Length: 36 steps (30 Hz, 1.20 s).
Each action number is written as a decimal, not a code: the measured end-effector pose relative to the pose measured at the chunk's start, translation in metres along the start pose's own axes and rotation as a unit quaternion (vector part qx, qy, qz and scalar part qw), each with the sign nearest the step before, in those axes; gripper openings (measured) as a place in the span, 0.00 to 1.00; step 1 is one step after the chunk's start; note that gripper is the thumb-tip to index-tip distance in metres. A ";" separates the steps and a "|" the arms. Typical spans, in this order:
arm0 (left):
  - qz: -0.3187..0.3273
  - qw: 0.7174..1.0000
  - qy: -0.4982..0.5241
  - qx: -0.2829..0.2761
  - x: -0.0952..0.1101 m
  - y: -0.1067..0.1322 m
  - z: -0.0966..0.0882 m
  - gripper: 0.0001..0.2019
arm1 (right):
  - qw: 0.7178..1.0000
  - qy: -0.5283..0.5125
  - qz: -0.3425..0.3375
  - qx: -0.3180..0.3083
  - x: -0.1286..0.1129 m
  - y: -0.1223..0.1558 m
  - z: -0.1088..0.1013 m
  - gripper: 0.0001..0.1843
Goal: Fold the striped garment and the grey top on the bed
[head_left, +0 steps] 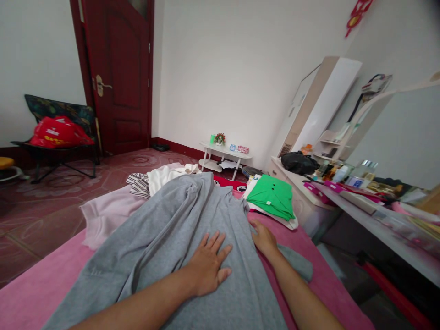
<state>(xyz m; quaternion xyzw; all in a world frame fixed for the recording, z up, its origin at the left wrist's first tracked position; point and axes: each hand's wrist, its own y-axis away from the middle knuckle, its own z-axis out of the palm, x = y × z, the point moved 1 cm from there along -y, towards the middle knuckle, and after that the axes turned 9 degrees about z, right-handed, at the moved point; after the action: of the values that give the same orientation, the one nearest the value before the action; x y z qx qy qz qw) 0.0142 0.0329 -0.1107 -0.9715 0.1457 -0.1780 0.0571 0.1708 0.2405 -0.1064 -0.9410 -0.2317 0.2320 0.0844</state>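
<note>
A grey long-sleeved top (227, 206) is spread over a pink-covered surface (41, 293), with folds running along its left part. My left hand (209, 266) lies flat on the middle of it, fingers spread. At the garment's right edge is my right hand (264, 238), its fingers bent around the cloth there and partly hidden. A grey sleeve (297, 263) sticks out beyond my right forearm. Just past that hand, a folded green garment (271, 197) rests on a small pile of white and other clothes.
On the left lie pale pink clothing (110, 213), a striped piece (137, 184) and white clothing (168, 176). A dressing table (364, 211) crowded with bottles and boxes flanks the right side. Farther off are a low white table (227, 153) and a folding chair (58, 110) bearing a red bag (60, 133).
</note>
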 end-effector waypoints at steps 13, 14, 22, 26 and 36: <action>0.010 0.999 0.034 -0.016 -0.002 -0.002 -0.001 0.32 | 0.923 0.181 0.240 0.240 0.124 -0.041 -0.088 0.16; 0.011 0.999 0.037 -0.018 -0.002 -0.002 -0.001 0.32 | 0.928 0.189 0.190 0.257 0.107 -0.044 -0.083 0.18; 0.013 0.999 0.050 -0.004 -0.006 0.000 -0.004 0.32 | 0.999 -0.030 -0.026 0.010 -0.044 -0.039 0.029 0.14; 0.016 0.996 0.088 0.011 -0.008 0.001 -0.002 0.31 | 0.999 -0.017 -0.009 0.037 -0.044 -0.023 0.055 0.14; -0.173 0.892 -0.122 0.398 -0.096 0.040 -0.121 0.21 | 0.991 -0.122 -0.023 0.042 -0.024 -0.030 0.057 0.14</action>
<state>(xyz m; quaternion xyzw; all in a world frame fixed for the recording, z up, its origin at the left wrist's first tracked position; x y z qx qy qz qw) -0.1261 0.0168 -0.0366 -0.8912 -0.1162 -0.1084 0.4249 0.1132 0.2582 -0.1390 -0.8956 -0.2523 0.3525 0.1000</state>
